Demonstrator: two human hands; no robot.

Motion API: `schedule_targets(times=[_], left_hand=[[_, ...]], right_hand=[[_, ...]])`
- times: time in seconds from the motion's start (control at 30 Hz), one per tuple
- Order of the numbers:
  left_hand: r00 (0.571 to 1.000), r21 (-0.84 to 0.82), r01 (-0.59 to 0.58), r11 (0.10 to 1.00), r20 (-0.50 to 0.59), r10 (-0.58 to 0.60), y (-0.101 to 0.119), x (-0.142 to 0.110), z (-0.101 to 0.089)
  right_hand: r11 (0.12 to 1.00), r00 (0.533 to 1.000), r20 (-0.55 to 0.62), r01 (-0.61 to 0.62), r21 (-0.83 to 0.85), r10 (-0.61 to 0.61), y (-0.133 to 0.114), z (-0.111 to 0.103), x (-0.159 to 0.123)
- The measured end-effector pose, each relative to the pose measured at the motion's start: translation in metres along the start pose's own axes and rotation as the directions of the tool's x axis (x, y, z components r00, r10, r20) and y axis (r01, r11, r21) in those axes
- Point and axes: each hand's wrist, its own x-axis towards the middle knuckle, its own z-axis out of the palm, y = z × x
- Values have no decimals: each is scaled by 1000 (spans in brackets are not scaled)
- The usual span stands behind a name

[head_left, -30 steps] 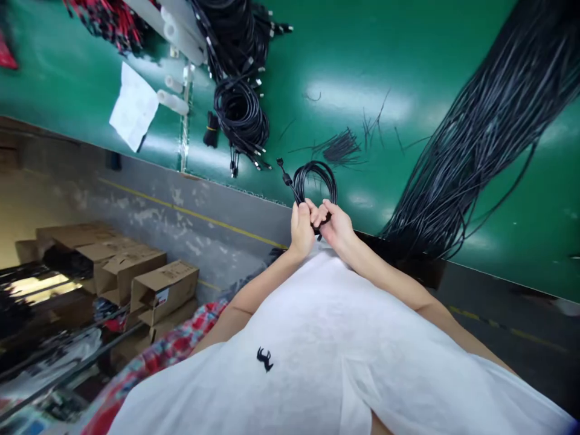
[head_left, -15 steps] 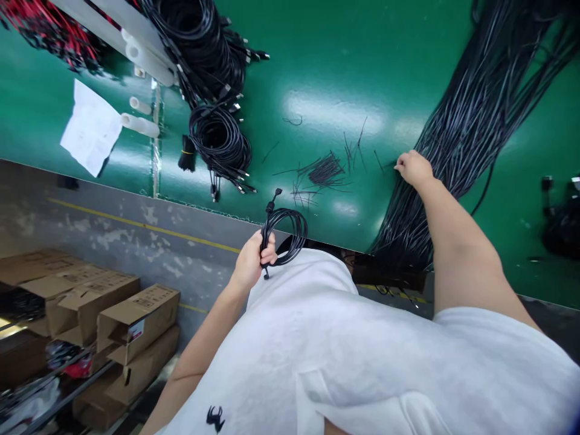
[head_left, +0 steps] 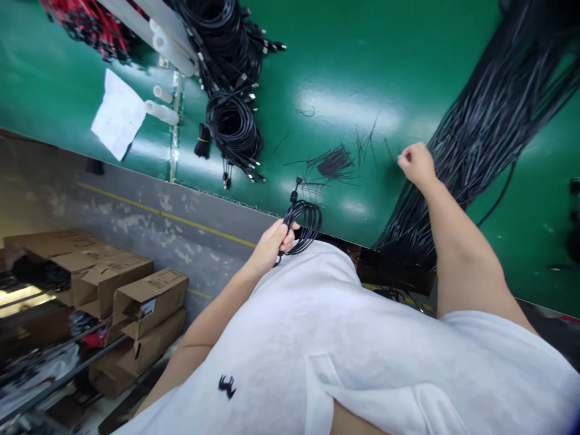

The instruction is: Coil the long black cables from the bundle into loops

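Left forearm reaching forward from body, left hand at table edge; fingers wrapped round side of coiled black cable, loops spreading right of fingers, plug end sticking up beyond them. Right arm stretched forward and out, elbow bent; right hand curled in loose fist, cannot tell if anything inside. Long black cables just right of its knuckles; thin black strips left of its fingers, apart.

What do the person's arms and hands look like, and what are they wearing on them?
The left hand and right hand are bare, with no gloves. Both forearms are uncovered too, coming out of the short white sleeves of a white shirt with a small black mark.
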Motion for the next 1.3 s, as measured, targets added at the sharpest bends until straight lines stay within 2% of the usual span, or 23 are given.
schedule_targets(times=[0.03, 0.07, 0.1, 0.17, 0.2, 0.23, 0.27, 0.33, 0.4, 0.5, 0.67, 0.73, 0.8, 0.83, 0.9, 0.97, 1.0, 1.03, 1.07, 1.1, 1.13, 1.23, 1.3], left_hand=[[1000, 8, -13, 1000, 9, 13, -2, 0, 3], [999, 21, -25, 999, 21, 25, -4, 1, 7], [999, 41, -38, 998, 35, 36, -6, 1, 10], [995, 99, -77, 992, 63, 71, -10, 2, 17], [992, 138, -105, 985, 79, 95, -12, 2, 20], [988, 185, -135, 973, 98, 118, -15, 2, 23], [983, 236, -161, 958, 124, 134, -17, 1, 26], [972, 313, -188, 931, 195, 131, -23, -1, 32], [960, 315, -176, 933, 265, 92, -30, -2, 37], [953, 195, -106, 975, 301, 44, -41, -3, 42], [975, 96, -32, 995, 223, 10, -53, -4, 49], [976, 119, -42, 992, 217, 16, -55, -6, 52], [979, 190, -69, 979, 201, 30, -56, -9, 54], [984, 236, -92, 967, 172, 51, -56, -11, 56], [987, 325, -148, 934, 109, 119, -58, -15, 57], [981, 392, -192, 900, 90, 171, -62, -18, 59], [979, 417, -202, 886, 98, 177, -63, -19, 59], [979, 441, -204, 874, 111, 173, -64, -20, 60], [979, 470, -203, 859, 121, 165, -65, -20, 61], [979, 502, -203, 840, 126, 161, -65, -21, 62], [978, 535, -207, 819, 131, 162, -65, -21, 63], [975, 584, -219, 782, 157, 156, -62, -22, 67], [975, 548, -195, 813, 196, 101, -60, -23, 70]], right_hand=[[981, 998, -52, -30, 190, 41, -18, 0, -22], [924, 995, -61, -47, 378, 76, -36, 1, -50], [811, 999, 21, -34, 584, 26, -55, 5, -81], [727, 969, 193, -20, 687, -156, -91, 18, -148], [684, 927, 288, -49, 728, -240, -108, 28, -178], [584, 873, 402, -180, 792, -276, -124, 38, -204], [484, 850, 459, -297, 823, -258, -138, 48, -222], [246, 840, 507, -459, 853, -190, -161, 63, -239], [78, 875, 470, -464, 882, -111, -176, 67, -237], [-10, 906, 415, -417, 909, -88, -182, 57, -225], [-30, 918, 384, -388, 921, -99, -176, 45, -231], [-50, 910, 389, -400, 915, -144, -172, 45, -237], [-26, 892, 396, -411, 911, -218, -167, 45, -242], [21, 891, 386, -392, 920, -240, -163, 45, -245], [199, 912, 329, -285, 938, -245, -155, 44, -253], [461, 955, 187, -62, 885, -231, -147, 42, -260], [592, 964, 85, 84, 801, -252, -143, 41, -264], [698, 952, -21, 240, 675, -306, -140, 38, -266], [762, 913, -116, 393, 515, -392, -137, 35, -268], [774, 846, -182, 532, 344, -501, -135, 31, -268], [735, 757, -209, 652, 186, -619, -132, 26, -266], [472, 454, -157, 875, -106, -877, -126, 7, -256], [317, 305, -88, 932, -177, -948, -123, -5, -250]])
